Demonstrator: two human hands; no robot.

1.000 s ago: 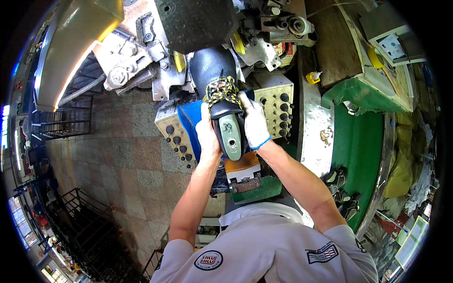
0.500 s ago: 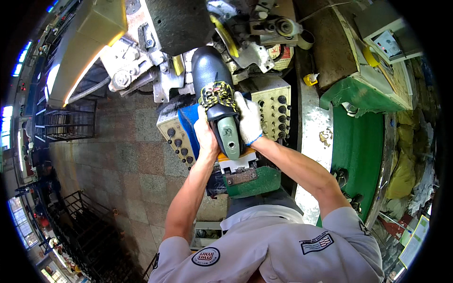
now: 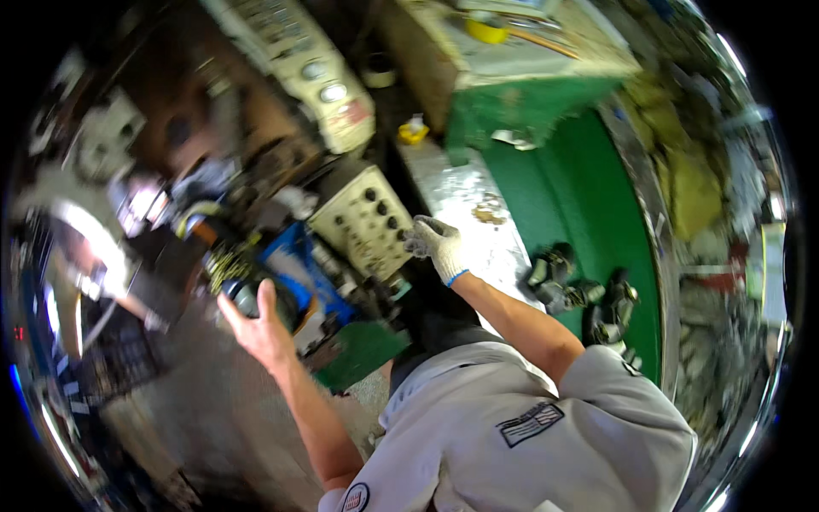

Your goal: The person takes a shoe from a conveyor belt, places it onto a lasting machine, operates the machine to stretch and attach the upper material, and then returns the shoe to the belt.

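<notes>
A dark shoe point(image 3: 246, 295) with yellow-and-black laces sits at the machine on the left, partly blurred. My bare left hand point(image 3: 263, 333) is by its heel end, thumb and fingers spread; whether a fingertip still touches the shoe I cannot tell. My right hand point(image 3: 439, 246), in a white knit glove with greyed fingertips, is off the shoe. It hangs in front of the beige control panel point(image 3: 363, 224) with its black knobs, fingers loosely bent and nothing visible in them.
Right of the panel runs a shiny metal ledge point(image 3: 467, 192), beside a green trough point(image 3: 589, 179) with several dark shoes point(image 3: 553, 266) in it. A green-sided cabinet point(image 3: 520, 111) stands beyond, carrying a yellow tape roll point(image 3: 486, 27). A green guard plate point(image 3: 363, 354) juts out near my waist.
My view has swung right, so the machine now lies to the left. My right hand has let go of the shoe and moved right; my left hand has opened beside the heel.
</notes>
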